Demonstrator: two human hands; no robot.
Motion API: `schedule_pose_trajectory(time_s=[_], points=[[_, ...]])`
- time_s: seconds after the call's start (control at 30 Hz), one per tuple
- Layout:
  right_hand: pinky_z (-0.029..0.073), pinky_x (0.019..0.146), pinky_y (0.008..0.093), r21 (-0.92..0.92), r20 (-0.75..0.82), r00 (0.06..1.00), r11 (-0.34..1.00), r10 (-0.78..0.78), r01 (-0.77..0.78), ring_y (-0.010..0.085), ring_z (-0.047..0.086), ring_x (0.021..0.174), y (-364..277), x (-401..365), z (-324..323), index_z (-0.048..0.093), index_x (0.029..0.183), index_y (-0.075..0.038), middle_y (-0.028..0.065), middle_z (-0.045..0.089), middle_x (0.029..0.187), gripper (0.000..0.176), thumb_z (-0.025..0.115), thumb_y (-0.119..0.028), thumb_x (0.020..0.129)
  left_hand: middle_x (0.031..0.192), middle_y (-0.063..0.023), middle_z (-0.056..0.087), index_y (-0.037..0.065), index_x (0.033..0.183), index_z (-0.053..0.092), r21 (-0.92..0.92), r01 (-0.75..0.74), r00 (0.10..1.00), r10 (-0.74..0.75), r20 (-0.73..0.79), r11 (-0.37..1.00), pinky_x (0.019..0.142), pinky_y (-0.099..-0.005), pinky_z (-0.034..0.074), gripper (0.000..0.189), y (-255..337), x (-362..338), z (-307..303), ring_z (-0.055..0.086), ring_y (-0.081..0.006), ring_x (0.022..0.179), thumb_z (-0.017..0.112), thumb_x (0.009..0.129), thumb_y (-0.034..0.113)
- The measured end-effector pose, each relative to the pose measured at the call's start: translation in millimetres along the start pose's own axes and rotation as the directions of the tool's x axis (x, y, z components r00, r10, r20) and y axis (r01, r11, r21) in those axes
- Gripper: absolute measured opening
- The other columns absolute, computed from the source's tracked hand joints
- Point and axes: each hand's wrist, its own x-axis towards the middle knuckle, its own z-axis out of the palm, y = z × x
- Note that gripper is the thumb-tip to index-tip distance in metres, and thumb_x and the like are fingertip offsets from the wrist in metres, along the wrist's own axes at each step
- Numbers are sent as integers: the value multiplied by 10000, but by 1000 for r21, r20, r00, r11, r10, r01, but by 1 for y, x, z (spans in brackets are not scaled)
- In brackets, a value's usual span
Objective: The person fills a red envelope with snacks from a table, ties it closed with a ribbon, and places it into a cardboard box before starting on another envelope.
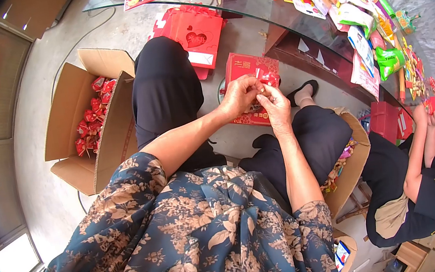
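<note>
Both of my hands meet above my lap, in front of a red patterned box [244, 65]. My left hand [240, 97] has its fingers bent and pinched together near the base of a small red wrapped packet [269, 77]. Close against it, my right hand [275, 106] is pinched too, thumb and forefinger at the same spot. The packet's red top stands up just beyond the fingertips. What lies between the fingertips is too small to make out.
An open carton [65, 121] of red wrapped packets stands at the left. Another carton [362, 154] with colourful sweets is beside my right leg. A glass table [244, 7] bears many snack packets. A seated person [430, 184] works at the right.
</note>
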Motion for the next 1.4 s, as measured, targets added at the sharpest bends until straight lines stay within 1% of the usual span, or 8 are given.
schedule_pose_trajectory(time_s=[0.07,0.17,0.33,0.47,0.67,1.13,1.23,1.4], points=[[525,808,240,50,-6,1000,998,26,-26,101,627,880,0,0,0,616,1195,24,45,654,986,330,682,26,872,801,-53,628,9,922,591,-20,112,993,-111,29,994,654,-278,504,120,7,0,-1,610,-112,730,670,833,-6],[518,793,229,71,-27,999,997,16,-14,94,624,859,1,-1,0,622,1172,27,48,662,980,298,679,12,881,762,-111,631,-6,948,556,44,50,999,-50,-10,998,641,-327,504,187,20,-1,-2,635,-196,721,654,791,-34],[492,705,212,-41,-21,1000,999,-11,10,72,586,746,-3,-1,-5,640,1132,34,34,664,900,224,650,-53,926,786,-135,632,-6,959,562,90,-17,999,12,50,996,662,-335,508,170,17,-1,-2,645,-217,737,640,809,-23],[473,662,210,36,-36,999,999,-15,17,69,558,696,-1,-1,-4,651,1064,27,31,657,848,157,627,-71,943,763,-128,634,-9,938,592,57,-90,996,89,10,994,654,-326,509,115,13,-1,1,649,-194,724,632,830,-19],[474,668,214,68,-42,999,998,-14,16,82,570,693,-2,-2,-2,604,1067,7,41,646,837,133,608,-58,951,739,-55,662,-3,921,615,10,153,985,-153,80,988,629,-275,500,60,25,0,-6,612,-81,696,640,888,42],[468,614,202,-29,3,998,998,-59,59,83,588,664,-5,-2,-2,612,988,-4,36,642,807,75,602,26,920,771,-52,676,14,916,592,-202,315,939,-274,206,927,637,-251,525,56,1,6,-5,655,-105,724,601,927,68],[490,621,219,108,-1,996,991,-85,84,109,614,668,-3,-1,-3,596,970,-1,66,655,810,54,607,18,920,799,-57,674,12,941,578,-282,345,934,-297,201,895,632,-253,525,56,-1,6,-4,654,-109,722,589,934,67],[505,626,237,196,-56,995,978,79,-66,137,647,681,-8,-3,-10,574,964,-24,95,684,855,72,632,-31,922,844,-62,671,13,965,564,-288,313,947,-275,165,905,657,-282,533,62,0,8,-4,654,-120,762,577,930,63]])
